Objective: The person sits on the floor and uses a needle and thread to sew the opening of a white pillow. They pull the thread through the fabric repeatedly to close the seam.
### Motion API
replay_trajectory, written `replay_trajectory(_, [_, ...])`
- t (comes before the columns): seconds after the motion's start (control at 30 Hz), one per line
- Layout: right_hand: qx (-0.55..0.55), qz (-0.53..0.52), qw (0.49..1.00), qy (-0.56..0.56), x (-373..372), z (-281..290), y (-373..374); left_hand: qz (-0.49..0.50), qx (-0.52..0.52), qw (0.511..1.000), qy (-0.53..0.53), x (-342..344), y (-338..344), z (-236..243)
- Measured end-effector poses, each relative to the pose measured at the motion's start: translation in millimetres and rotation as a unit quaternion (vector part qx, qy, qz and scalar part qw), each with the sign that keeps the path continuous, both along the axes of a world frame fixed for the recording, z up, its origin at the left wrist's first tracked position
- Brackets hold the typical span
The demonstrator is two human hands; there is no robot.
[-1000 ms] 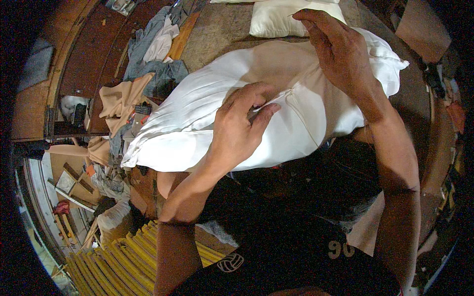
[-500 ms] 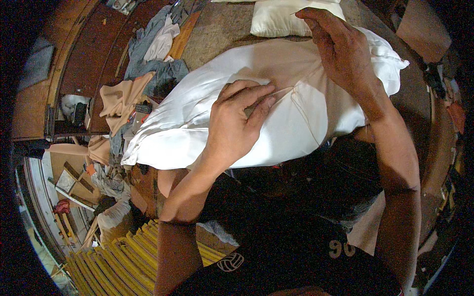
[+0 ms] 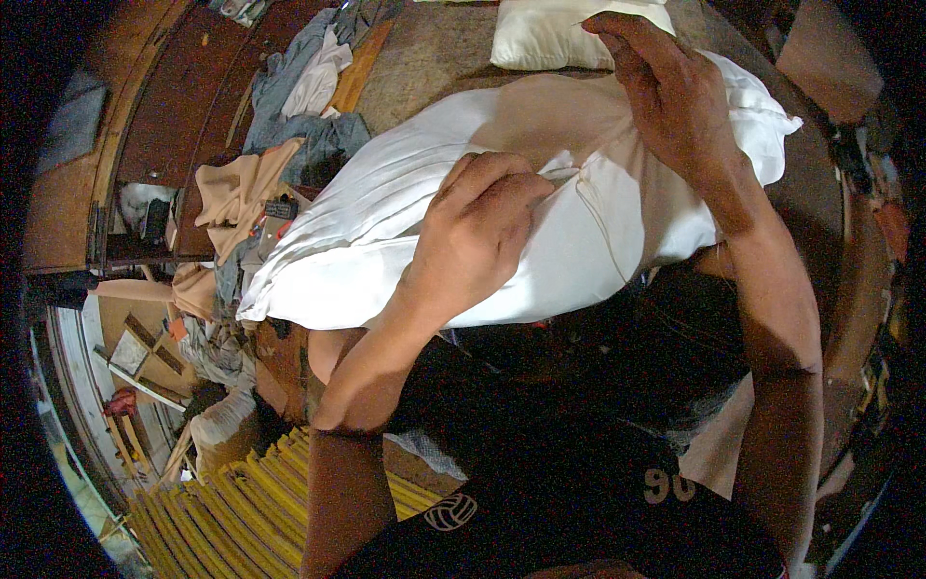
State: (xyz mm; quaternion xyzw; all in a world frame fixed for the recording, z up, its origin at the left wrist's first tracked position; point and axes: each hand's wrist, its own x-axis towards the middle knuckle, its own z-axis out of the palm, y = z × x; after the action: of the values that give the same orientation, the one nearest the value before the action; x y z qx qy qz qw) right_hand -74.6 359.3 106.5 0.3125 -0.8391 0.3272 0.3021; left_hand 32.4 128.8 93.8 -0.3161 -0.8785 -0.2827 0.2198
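Note:
Across my lap and the table edge lies a plump white pillow [image 3: 328,232] with a smooth cover. Fingers curled, my left hand [image 3: 477,232] pinches the cover near a gathered spot of its seam. A thin, pale thread [image 3: 606,227] leaves that spot and hangs in a loose loop over the pillow's near side. My right hand [image 3: 675,106] is raised above the pillow's far right part, its fingers pressed together. From its fingertips pokes a tiny thin point, apparently a needle [image 3: 583,22]; the rest of it is hidden by the fingers.
Behind the pillow, a second cream pillow [image 3: 550,39] rests on the brown worktop [image 3: 415,77]. Grey-blue cloth [image 3: 289,82] and a tan cloth [image 3: 241,198] are heaped at the left by dark wooden cabinets [image 3: 174,106]. A yellow slatted surface [image 3: 231,511] is at lower left.
My left hand has closed its fingers onto the cover and shifted slightly right, drawing creases into the cloth. My right hand has barely moved.

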Motion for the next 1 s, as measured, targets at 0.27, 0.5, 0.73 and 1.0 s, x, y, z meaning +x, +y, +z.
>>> replay_trajectory(0.27, [0.018, -0.029, 0.999, -0.002, 1.5, -0.2, -2.9, 0.052, 0.048, 0.996, -0.061, 9.0, 9.2, 1.9])
replay_trajectory(0.5, [0.009, -0.028, 1.0, -0.002, 0.4, -2.6, -2.0, 0.087, 0.049, 0.99, -0.1, 9.5, 10.6, 1.7])
replay_trajectory(0.73, [-0.002, 0.016, 0.998, -0.063, 14.2, 18.5, -3.0, 0.107, 0.115, 0.981, -0.111, 10.5, 14.1, -0.5])
replay_trajectory(1.0, [0.004, -0.01, 1.0, 0.006, -0.5, -2.9, -1.5, 0.093, 0.027, 0.991, -0.087, 3.1, 12.1, 8.6])
